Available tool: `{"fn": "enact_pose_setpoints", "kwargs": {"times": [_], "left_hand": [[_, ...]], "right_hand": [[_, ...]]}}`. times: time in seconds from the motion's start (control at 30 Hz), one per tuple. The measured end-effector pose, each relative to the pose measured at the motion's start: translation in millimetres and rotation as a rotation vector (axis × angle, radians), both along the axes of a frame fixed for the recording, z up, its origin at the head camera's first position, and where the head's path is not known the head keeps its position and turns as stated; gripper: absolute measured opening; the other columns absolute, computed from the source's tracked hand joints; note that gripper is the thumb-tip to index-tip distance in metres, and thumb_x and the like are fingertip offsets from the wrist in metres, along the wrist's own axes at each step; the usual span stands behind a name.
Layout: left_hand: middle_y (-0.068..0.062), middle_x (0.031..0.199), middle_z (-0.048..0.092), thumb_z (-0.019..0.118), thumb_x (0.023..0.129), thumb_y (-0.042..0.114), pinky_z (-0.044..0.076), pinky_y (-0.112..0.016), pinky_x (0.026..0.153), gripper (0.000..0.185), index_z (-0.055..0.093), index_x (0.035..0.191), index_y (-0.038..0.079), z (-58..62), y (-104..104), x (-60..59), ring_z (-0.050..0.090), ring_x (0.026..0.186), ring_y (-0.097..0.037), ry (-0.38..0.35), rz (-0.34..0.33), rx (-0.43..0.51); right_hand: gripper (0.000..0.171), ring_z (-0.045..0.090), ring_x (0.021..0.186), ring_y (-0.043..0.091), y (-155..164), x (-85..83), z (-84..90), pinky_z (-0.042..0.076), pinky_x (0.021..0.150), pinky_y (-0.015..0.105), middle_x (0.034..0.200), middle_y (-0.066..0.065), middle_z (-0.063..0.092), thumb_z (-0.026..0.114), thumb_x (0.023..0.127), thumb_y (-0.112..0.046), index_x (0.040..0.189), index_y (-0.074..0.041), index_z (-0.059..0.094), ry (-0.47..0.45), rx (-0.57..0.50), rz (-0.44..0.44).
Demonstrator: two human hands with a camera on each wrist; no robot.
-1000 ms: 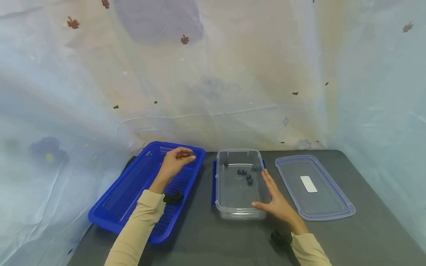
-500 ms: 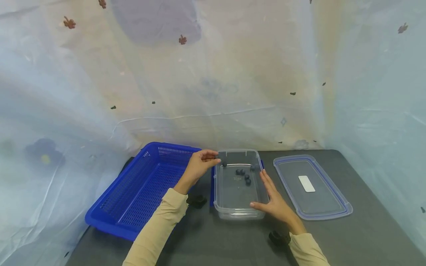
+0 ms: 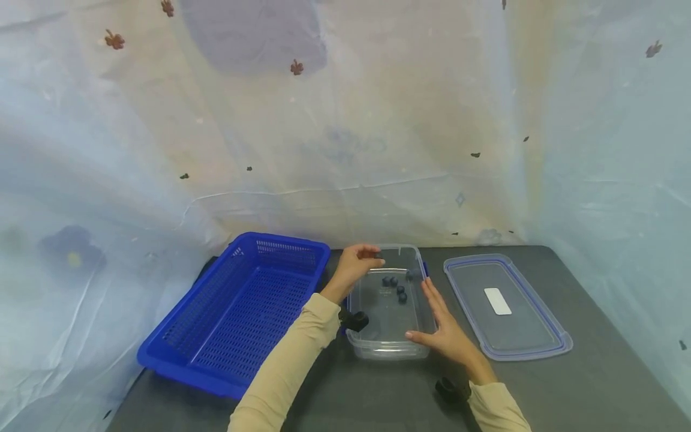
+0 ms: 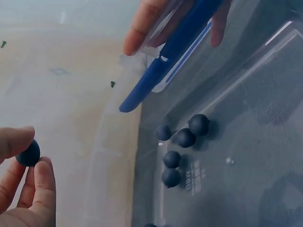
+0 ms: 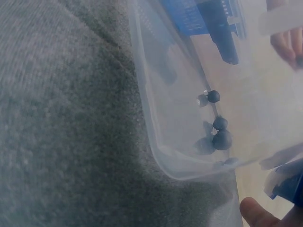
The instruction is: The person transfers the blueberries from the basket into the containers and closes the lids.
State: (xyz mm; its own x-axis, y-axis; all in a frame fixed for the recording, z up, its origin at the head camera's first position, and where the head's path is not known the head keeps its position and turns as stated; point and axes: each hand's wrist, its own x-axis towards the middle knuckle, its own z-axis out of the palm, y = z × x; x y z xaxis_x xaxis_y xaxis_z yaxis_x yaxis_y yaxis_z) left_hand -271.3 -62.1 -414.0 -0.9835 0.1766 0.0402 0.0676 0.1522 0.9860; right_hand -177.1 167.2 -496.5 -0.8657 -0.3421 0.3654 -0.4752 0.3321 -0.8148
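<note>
My left hand (image 3: 353, 273) is over the far left part of a clear plastic container (image 3: 385, 345). In the left wrist view, its thumb and fingers pinch a dark blueberry (image 4: 28, 153). On the container's bottom lie several blueberries (image 3: 401, 293), bunched toward the middle and right side; the left hand hides the far left corner in the head view. My right hand (image 3: 448, 336) is at the container's right wall, fingers extended along the rim and thumb spread toward the near end. A blue side latch (image 4: 163, 66) shows beside the right fingers in the left wrist view.
A blue perforated basket (image 3: 232, 384) stands to the left of the container. To the right, a clear lid (image 3: 520, 318) with a blue seal and a white label lies flat on the dark table (image 3: 399, 396). A patterned plastic sheet (image 3: 345, 120) hangs behind.
My left hand has moved right, from above the blue basket to over the container, carrying the blueberry. The right hand has stayed at the container's side.
</note>
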Motion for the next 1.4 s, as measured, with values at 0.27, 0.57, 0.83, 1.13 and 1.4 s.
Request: {"fn": "enact_pose_setpoints", "kwargs": {"times": [0.27, 0.57, 0.83, 1.13, 1.4], "left_hand": [[-0.008, 0.093, 0.065, 0.079, 0.078, 0.003, 0.052, -0.036, 0.078, 0.03, 0.067, 0.104, -0.004, -10.2, 23, -9.9, 0.061, 0.087, -0.022, -0.057, 0.128, -0.089], [-0.002, 0.081, 0.066, 0.086, 0.071, 0.004, 0.05, -0.033, 0.073, 0.019, 0.072, 0.084, 0.006, -25.2, 45, -11.4, 0.059, 0.081, -0.019, -0.105, 0.247, -0.335], [-0.003, 0.079, 0.068, 0.089, 0.066, 0.004, 0.048, -0.039, 0.09, 0.021, 0.073, 0.08, 0.005, -41.0, 54, -12.1, 0.061, 0.097, -0.029, -0.094, 0.271, -0.448], [-0.005, 0.079, 0.069, 0.092, 0.058, 0.001, 0.051, -0.028, 0.076, 0.025, 0.075, 0.076, 0.006, -51.4, 58, -10.1, 0.061, 0.079, -0.019, -0.109, 0.256, -0.576], [-0.023, 0.108, 0.065, 0.093, 0.059, 0.007, 0.042, -0.039, 0.099, 0.023, 0.076, 0.075, 0.01, -57.9, 61, -6.5, 0.056, 0.109, -0.038, -0.148, 0.271, -0.616]], "right_hand": [[0.109, 0.008, 0.141, 0.048, 0, -0.5, 0.7, 0.023, 0.096, 0.074, 0.16, 0.016, 0.001, 0.083, 0.072, -0.017, 0.156, -0.013, 0.013, 0.008, -0.007, 0.01], [0.109, 0.005, 0.141, 0.047, 2, -2.5, 1.7, 0.021, 0.093, 0.077, 0.161, 0.015, -0.001, 0.082, 0.074, -0.018, 0.156, -0.016, 0.012, -0.023, -0.008, 0.001], [0.11, 0.004, 0.142, 0.046, 1, -1.3, 0.6, 0.019, 0.097, 0.075, 0.16, 0.017, 0.0, 0.083, 0.073, -0.017, 0.156, -0.013, 0.012, 0.0, -0.009, 0.007], [0.109, 0.004, 0.142, 0.047, -1, 1.2, 1.0, 0.02, 0.098, 0.073, 0.16, 0.017, 0.0, 0.083, 0.072, -0.016, 0.156, -0.011, 0.012, 0.0, -0.02, 0.014], [0.11, 0.003, 0.142, 0.047, -1, 0.9, 0.0, 0.019, 0.099, 0.073, 0.16, 0.017, -0.001, 0.083, 0.073, -0.017, 0.156, -0.011, 0.012, -0.006, -0.01, 0.01]]}}
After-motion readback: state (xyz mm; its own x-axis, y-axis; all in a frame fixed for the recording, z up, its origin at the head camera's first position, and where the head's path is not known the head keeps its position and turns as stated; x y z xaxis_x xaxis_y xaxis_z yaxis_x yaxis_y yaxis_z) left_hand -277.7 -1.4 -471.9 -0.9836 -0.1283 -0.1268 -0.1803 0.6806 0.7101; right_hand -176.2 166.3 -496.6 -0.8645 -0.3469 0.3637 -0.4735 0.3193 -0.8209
